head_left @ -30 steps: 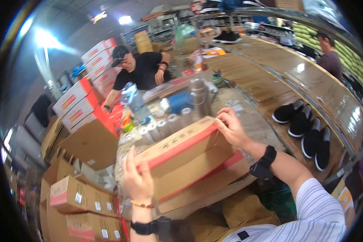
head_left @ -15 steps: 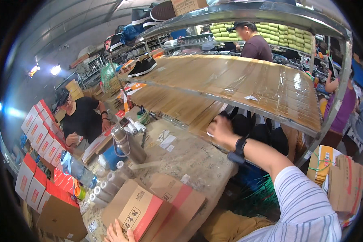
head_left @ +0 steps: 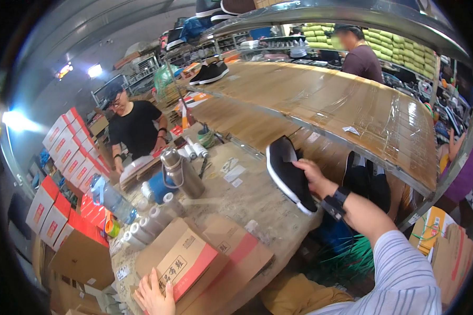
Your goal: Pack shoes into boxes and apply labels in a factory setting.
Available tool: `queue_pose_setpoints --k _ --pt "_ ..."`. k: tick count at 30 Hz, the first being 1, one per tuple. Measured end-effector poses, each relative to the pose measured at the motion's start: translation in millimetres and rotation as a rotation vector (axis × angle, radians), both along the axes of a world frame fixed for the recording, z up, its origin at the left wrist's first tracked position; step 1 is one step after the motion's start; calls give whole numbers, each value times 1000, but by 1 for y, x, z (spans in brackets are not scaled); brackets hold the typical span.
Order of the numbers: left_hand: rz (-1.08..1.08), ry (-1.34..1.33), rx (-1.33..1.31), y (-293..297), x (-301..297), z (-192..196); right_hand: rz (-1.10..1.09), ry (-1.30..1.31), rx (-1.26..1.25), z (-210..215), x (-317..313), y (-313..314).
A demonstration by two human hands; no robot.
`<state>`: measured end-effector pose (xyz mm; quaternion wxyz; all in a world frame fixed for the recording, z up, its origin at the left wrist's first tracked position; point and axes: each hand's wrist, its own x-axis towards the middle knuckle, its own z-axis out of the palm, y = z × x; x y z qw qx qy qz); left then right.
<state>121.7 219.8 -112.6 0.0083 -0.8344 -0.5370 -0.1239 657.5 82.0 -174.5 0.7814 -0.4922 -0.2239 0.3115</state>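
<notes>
My right hand [head_left: 314, 177] grips a black slip-on shoe [head_left: 288, 170] with a white sole, holding it tilted over the table's right edge. A second shoe may sit behind it; I cannot tell. More black shoes [head_left: 356, 176] stand on the lower shelf, just beyond my right wrist. At the near edge of the table, my left hand [head_left: 156, 295] lies with fingers spread on a brown cardboard shoe box [head_left: 194, 257] with a red stripe. Another similar box [head_left: 236, 247] lies partly beneath and beside it.
The patterned table [head_left: 220, 199] bears a steel flask [head_left: 183, 176], a water bottle [head_left: 113, 197] and several white rolls [head_left: 152, 223]. A metal-edged rack [head_left: 320, 110] rises ahead. Red and white boxes [head_left: 73, 152] are stacked at left. A co-worker [head_left: 136, 126] stands across the table.
My right hand has come out of the lower shelf toward me with a black shoe in its grip. My left hand remains on the box. The view has shifted slightly.
</notes>
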Motion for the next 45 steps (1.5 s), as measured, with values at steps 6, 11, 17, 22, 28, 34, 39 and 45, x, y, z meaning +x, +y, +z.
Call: queue_pose_setpoints --k 6,11,17,22,28,34,39,45 --pt "-72 -320 216 -19 -3 11 387 383 460 6 -142 -31" --pt "-64 -339 555 -69 12 -28 553 478 452 12 -208 -43" --pt "-133 -508 445 -96 44 -16 662 502 404 21 -246 -40" --pt "-411 -1306 -523 -119 83 -3 694 487 349 42 -276 -28" --pt "-387 -761 573 -56 23 26 685 356 419 39 -262 -2" --pt "-418 -341 203 -53 -12 -32 52 -1153 675 128 -320 52" --pt "-619 -400 335 -48 -16 0 292 -1730 534 74 -312 93" --pt "83 -974 18 11 -89 -8 77 -1092 125 77 -242 106"
